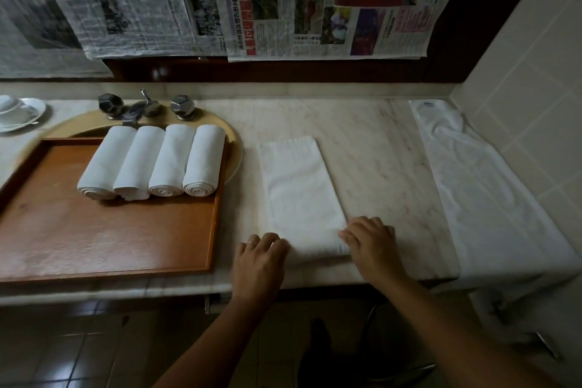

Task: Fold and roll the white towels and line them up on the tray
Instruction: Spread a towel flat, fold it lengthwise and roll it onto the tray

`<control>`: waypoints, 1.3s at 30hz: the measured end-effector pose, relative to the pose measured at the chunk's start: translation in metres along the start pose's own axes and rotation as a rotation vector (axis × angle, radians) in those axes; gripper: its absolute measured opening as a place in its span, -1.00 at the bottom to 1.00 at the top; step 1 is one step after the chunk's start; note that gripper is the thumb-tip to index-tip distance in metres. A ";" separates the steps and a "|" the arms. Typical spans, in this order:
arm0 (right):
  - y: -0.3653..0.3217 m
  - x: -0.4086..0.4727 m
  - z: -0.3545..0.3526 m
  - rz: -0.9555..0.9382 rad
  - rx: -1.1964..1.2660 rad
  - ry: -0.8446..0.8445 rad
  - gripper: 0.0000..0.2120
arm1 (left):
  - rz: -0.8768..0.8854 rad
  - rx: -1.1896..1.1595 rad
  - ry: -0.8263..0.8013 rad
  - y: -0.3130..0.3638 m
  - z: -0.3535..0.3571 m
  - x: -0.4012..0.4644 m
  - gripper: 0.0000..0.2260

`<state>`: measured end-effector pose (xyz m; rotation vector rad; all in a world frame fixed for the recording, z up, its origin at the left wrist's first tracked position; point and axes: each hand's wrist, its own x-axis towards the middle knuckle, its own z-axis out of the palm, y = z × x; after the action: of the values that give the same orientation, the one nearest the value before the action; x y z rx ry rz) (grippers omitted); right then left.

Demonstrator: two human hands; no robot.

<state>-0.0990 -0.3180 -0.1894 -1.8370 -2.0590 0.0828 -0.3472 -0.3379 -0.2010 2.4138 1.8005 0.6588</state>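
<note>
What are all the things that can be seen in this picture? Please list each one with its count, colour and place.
rolled towels: four, white, side by side at the tray's far right corner.
tray: one, brown wood, left on the counter.
folded towel: one, white, flat on the counter, right of the tray.
loose towel: one, white, spread along the counter's right end.
counter: one, pale marble.
basin: one, beige, mostly under the tray.
tap: one with two knobs, grey metal, behind the basin.
cup and saucer: one set, white, far left.
newspapers: several sheets, hanging on the wall.
hands: left hand and right hand, at the folded towel's near corners.
</note>
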 end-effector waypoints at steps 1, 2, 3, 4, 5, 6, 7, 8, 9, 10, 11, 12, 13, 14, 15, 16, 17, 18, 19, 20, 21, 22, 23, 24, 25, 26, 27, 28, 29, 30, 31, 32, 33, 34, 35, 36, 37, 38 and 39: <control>0.004 -0.007 0.004 -0.004 0.038 -0.020 -0.67 | 0.025 0.011 0.001 -0.001 0.000 -0.004 -0.90; 0.008 -0.011 0.006 0.007 0.074 -0.054 -0.61 | 0.027 0.010 -0.018 -0.001 -0.002 -0.007 -0.83; 0.012 -0.014 0.007 0.019 0.111 -0.098 -0.57 | 0.028 0.009 -0.041 -0.001 -0.002 -0.009 -0.75; 0.015 -0.016 0.005 0.036 0.151 -0.149 -0.54 | 0.020 -0.012 -0.065 -0.001 -0.002 -0.011 -0.70; 0.016 -0.017 0.002 0.068 0.201 -0.199 -0.54 | 0.002 -0.053 -0.089 -0.001 -0.002 -0.012 -0.68; 0.016 -0.018 0.001 0.119 0.260 -0.241 -0.54 | -0.029 -0.119 -0.115 0.001 -0.003 -0.013 -0.68; 0.014 -0.018 -0.002 0.174 0.308 -0.260 -0.55 | -0.072 -0.201 -0.130 0.002 -0.004 -0.013 -0.69; 0.013 -0.016 -0.004 0.241 0.345 -0.282 -0.57 | -0.139 -0.283 -0.141 0.004 -0.005 -0.013 -0.70; 0.012 -0.013 -0.006 0.300 0.392 -0.308 -0.59 | -0.220 -0.341 -0.154 0.005 -0.008 -0.012 -0.69; 0.012 -0.008 -0.008 0.351 0.454 -0.342 -0.61 | -0.291 -0.379 -0.175 0.005 -0.009 -0.012 -0.66; 0.012 -0.003 -0.010 0.387 0.530 -0.375 -0.62 | -0.333 -0.393 -0.202 0.003 -0.007 -0.011 -0.63; 0.012 0.004 -0.011 0.418 0.608 -0.398 -0.64 | -0.358 -0.398 -0.234 0.001 -0.007 -0.011 -0.60; 0.011 0.010 -0.013 0.455 0.674 -0.408 -0.67 | -0.379 -0.414 -0.265 0.000 -0.008 -0.009 -0.55; 0.009 0.016 -0.016 0.497 0.708 -0.407 -0.70 | -0.392 -0.447 -0.288 0.000 -0.010 -0.006 -0.49; 0.007 0.021 -0.017 0.531 0.713 -0.403 -0.72 | -0.404 -0.469 -0.303 -0.001 -0.011 -0.003 -0.45; 0.006 0.025 -0.017 0.554 0.694 -0.407 -0.74 | -0.411 -0.457 -0.325 -0.002 -0.012 0.001 -0.46; 0.004 0.028 -0.017 0.578 0.668 -0.420 -0.73 | -0.415 -0.416 -0.336 -0.003 -0.013 0.005 -0.53; 0.005 0.030 -0.017 0.595 0.625 -0.442 -0.72 | -0.432 -0.375 -0.318 -0.004 -0.014 0.008 -0.62; 0.005 0.032 -0.018 0.592 0.562 -0.462 -0.71 | -0.451 -0.353 -0.264 -0.005 -0.015 0.011 -0.71; 0.005 0.032 -0.017 0.572 0.490 -0.469 -0.71 | -0.457 -0.335 -0.199 -0.005 -0.016 0.012 -0.77; 0.005 0.031 -0.016 0.546 0.423 -0.454 -0.73 | -0.437 -0.311 -0.148 -0.005 -0.016 0.012 -0.79; 0.004 0.028 -0.015 0.505 0.355 -0.408 -0.79 | -0.391 -0.283 -0.113 -0.004 -0.016 0.012 -0.81; 0.001 0.023 -0.013 0.448 0.278 -0.329 -0.87 | -0.327 -0.258 -0.089 -0.003 -0.015 0.011 -0.85; -0.002 0.017 -0.011 0.368 0.201 -0.245 -0.96 | -0.249 -0.224 -0.065 -0.003 -0.013 0.009 -0.88; -0.005 0.009 -0.008 0.273 0.139 -0.156 -0.91 | -0.176 -0.184 -0.049 -0.003 -0.011 0.006 -0.88; -0.004 0.000 -0.003 0.193 0.098 -0.095 -0.80 | -0.110 -0.147 -0.043 -0.004 -0.010 0.003 -0.87; 0.000 -0.008 0.003 0.125 0.085 -0.060 -0.72 | -0.057 -0.117 -0.041 -0.006 -0.009 0.001 -0.85; 0.004 -0.014 0.005 0.072 0.086 -0.049 -0.67 | -0.026 -0.097 -0.048 -0.008 -0.009 -0.002 -0.83; 0.009 -0.018 0.007 0.042 0.111 -0.067 -0.65 | -0.015 -0.086 -0.064 -0.009 -0.010 -0.005 -0.81; 0.013 -0.021 0.008 0.034 0.153 -0.104 -0.64 | -0.016 -0.082 -0.089 -0.010 -0.011 -0.008 -0.78; 0.013 -0.023 0.006 0.051 0.216 -0.162 -0.62 | -0.019 -0.080 -0.108 -0.009 -0.013 -0.011 -0.73; 0.013 -0.023 0.005 0.085 0.294 -0.210 -0.57 | -0.029 -0.087 -0.125 -0.009 -0.013 -0.012 -0.69; 0.012 -0.024 0.004 0.133 0.365 -0.245 -0.54 | -0.049 -0.104 -0.141 -0.007 -0.014 -0.013 -0.67; 0.011 -0.023 0.002 0.187 0.412 -0.270 -0.54 | -0.083 -0.128 -0.151 -0.005 -0.014 -0.013 -0.67; 0.009 -0.022 -0.001 0.229 0.442 -0.284 -0.56 | -0.134 -0.162 -0.160 -0.004 -0.015 -0.013 -0.67; 0.008 -0.020 -0.003 0.256 0.463 -0.295 -0.61 | -0.201 -0.203 -0.182 -0.003 -0.015 -0.012 -0.67; 0.008 -0.017 -0.006 0.280 0.486 -0.311 -0.64 | -0.267 -0.250 -0.206 -0.003 -0.014 -0.011 -0.66; 0.007 -0.014 -0.009 0.308 0.513 -0.341 -0.65 | -0.322 -0.294 -0.225 -0.003 -0.014 -0.010 -0.65; 0.007 -0.012 -0.011 0.333 0.542 -0.373 -0.65 | -0.367 -0.343 -0.244 -0.004 -0.013 -0.010 -0.66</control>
<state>-0.0883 -0.3305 -0.1839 -1.8702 -1.6765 1.0316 -0.3583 -0.3483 -0.1931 1.7989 1.7877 0.5513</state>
